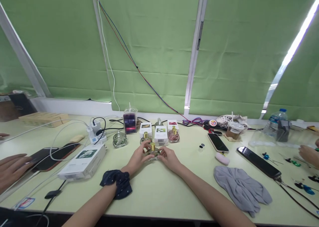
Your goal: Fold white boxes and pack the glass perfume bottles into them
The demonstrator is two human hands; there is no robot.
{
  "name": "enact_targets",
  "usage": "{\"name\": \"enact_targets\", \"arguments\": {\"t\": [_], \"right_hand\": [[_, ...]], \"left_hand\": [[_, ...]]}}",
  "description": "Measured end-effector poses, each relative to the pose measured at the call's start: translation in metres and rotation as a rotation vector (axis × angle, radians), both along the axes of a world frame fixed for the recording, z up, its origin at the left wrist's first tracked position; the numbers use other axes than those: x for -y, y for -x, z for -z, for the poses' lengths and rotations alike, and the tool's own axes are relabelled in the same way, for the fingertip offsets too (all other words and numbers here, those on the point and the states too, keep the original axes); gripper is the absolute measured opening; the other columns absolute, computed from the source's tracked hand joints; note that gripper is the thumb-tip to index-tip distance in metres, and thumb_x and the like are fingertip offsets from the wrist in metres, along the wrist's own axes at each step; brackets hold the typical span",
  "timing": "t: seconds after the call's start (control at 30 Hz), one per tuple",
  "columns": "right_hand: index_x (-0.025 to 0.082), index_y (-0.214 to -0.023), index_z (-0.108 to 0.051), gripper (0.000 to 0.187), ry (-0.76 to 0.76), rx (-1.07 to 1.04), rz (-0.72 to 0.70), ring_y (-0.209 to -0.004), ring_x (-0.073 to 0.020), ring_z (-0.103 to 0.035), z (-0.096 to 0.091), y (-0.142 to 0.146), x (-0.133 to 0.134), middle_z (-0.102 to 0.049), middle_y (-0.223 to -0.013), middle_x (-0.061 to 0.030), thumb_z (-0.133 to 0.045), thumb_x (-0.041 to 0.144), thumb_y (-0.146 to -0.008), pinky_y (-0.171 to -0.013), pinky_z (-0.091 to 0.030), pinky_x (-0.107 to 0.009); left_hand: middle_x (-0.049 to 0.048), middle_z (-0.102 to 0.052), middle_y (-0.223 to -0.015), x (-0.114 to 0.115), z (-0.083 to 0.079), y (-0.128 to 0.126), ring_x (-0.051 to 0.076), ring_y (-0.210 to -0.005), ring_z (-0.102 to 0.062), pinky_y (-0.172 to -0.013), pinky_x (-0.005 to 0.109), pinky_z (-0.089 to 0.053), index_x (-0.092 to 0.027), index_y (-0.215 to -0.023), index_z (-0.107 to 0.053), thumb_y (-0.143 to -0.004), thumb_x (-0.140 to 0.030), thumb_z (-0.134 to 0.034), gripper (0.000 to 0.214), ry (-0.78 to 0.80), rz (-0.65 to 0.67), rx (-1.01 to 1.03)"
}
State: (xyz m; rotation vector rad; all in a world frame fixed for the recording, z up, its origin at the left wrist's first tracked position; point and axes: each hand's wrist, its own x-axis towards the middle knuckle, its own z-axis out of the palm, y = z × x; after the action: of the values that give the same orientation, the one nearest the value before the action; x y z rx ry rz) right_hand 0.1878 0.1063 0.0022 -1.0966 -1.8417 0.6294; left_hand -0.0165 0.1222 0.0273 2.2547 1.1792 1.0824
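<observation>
A small glass perfume bottle [154,153] with a gold neck stands upright on the table in front of me. My left hand [139,156] has its fingers curled round the bottle's left side. From the right, the fingertips of my right hand [169,157] press against the glass. Just behind are a second gold-topped bottle [146,139] and a pinkish one [173,136]. Small white boxes with flower pictures, among them a green-flower box [161,135], stand between and behind these bottles. Further left sits a clear glass bottle [120,140] with no gold top.
A white box [83,162] and charging cables lie at left, near another person's hand [15,169]. To my right are a phone [217,142], two small caps [201,147], a grey cloth [241,187], a black power bank [259,161] and a drink cup [234,130]. Another hand [309,155] is at far right.
</observation>
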Motion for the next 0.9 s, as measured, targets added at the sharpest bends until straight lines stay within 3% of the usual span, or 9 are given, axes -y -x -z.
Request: {"name": "enact_targets", "arguments": {"t": [0.2,0.37,0.43,0.5,0.6,0.67,0.77,0.9], "right_hand": [[0.014,-0.102,-0.062,0.023,0.020,0.210,0.137,-0.073,-0.0175,-0.063,-0.007,0.041,-0.012,-0.068,-0.079,-0.0050,-0.061,0.029,-0.084,-0.070,-0.049,-0.027],[0.012,-0.104,-0.062,0.029,0.037,0.509,0.281,-0.088,-0.0253,-0.067,-0.018,0.064,-0.017,-0.069,-0.095,-0.0141,-0.051,0.036,-0.091,-0.074,-0.049,-0.032],[0.011,-0.103,-0.062,0.032,0.035,0.607,0.300,-0.088,-0.0283,-0.068,-0.021,0.070,-0.017,-0.069,-0.096,-0.0165,-0.047,0.037,-0.092,-0.073,-0.050,-0.034],[0.009,-0.103,-0.063,0.036,0.037,0.667,0.317,-0.086,-0.0303,-0.068,-0.024,0.074,-0.018,-0.070,-0.094,-0.0181,-0.045,0.039,-0.093,-0.072,-0.050,-0.036],[0.007,-0.105,-0.062,0.040,0.047,0.711,0.327,-0.084,-0.0311,-0.069,-0.025,0.077,-0.021,-0.070,-0.090,-0.0195,-0.041,0.039,-0.094,-0.071,-0.051,-0.037],[0.007,-0.109,-0.061,0.040,0.043,0.724,0.324,-0.084,-0.0303,-0.069,-0.025,0.079,-0.024,-0.071,-0.091,-0.0191,-0.040,0.038,-0.095,-0.071,-0.051,-0.036],[0.008,-0.112,-0.058,0.037,0.033,0.729,0.340,-0.085,-0.0290,-0.070,-0.023,0.080,-0.029,-0.071,-0.091,-0.0182,-0.040,0.035,-0.095,-0.071,-0.051,-0.036],[0.007,-0.114,-0.058,0.035,0.031,0.726,0.360,-0.084,-0.0283,-0.070,-0.021,0.082,-0.033,-0.072,-0.089,-0.0184,-0.039,0.030,-0.096,-0.069,-0.052,-0.035]], "left_hand": [[-0.0033,-0.049,-0.085,-0.016,0.002,0.029,0.010,-0.058,-0.049,-0.056,0.026,-0.044,-0.021,-0.095,-0.044,-0.063,-0.045,-0.074,0.051,0.064,-0.238,0.136],[-0.0071,-0.043,-0.072,-0.032,0.010,0.039,0.009,-0.052,-0.046,-0.053,0.025,-0.043,-0.021,-0.083,-0.039,-0.059,-0.053,-0.072,0.052,0.122,-0.259,0.178],[-0.0037,-0.048,-0.078,-0.039,0.013,0.040,0.009,-0.054,-0.047,-0.055,0.028,-0.046,-0.020,-0.084,-0.041,-0.056,-0.054,-0.074,0.056,0.119,-0.261,0.162],[0.0051,-0.053,-0.097,-0.045,0.015,0.039,0.010,-0.056,-0.051,-0.061,0.032,-0.049,-0.017,-0.096,-0.044,-0.055,-0.054,-0.075,0.064,0.110,-0.276,0.157],[0.0181,-0.051,-0.123,-0.053,0.016,0.039,0.016,-0.068,-0.061,-0.074,0.040,-0.052,-0.013,-0.121,-0.039,-0.056,-0.051,-0.075,0.083,0.128,-0.275,0.149],[0.0194,-0.053,-0.129,-0.060,0.017,0.039,0.026,-0.091,-0.065,-0.087,0.043,-0.049,-0.014,-0.129,-0.036,-0.060,-0.050,-0.073,0.087,0.156,-0.198,0.144],[0.0177,-0.051,-0.136,-0.071,0.020,0.040,0.030,-0.124,-0.051,-0.104,0.044,-0.037,-0.015,-0.135,-0.033,-0.066,-0.049,-0.070,0.086,0.216,-0.078,0.111],[0.0188,-0.048,-0.140,-0.085,0.023,0.043,0.032,-0.129,-0.046,-0.108,0.046,-0.033,-0.015,-0.137,-0.034,-0.064,-0.051,-0.071,0.090,0.273,-0.106,0.065]]}}
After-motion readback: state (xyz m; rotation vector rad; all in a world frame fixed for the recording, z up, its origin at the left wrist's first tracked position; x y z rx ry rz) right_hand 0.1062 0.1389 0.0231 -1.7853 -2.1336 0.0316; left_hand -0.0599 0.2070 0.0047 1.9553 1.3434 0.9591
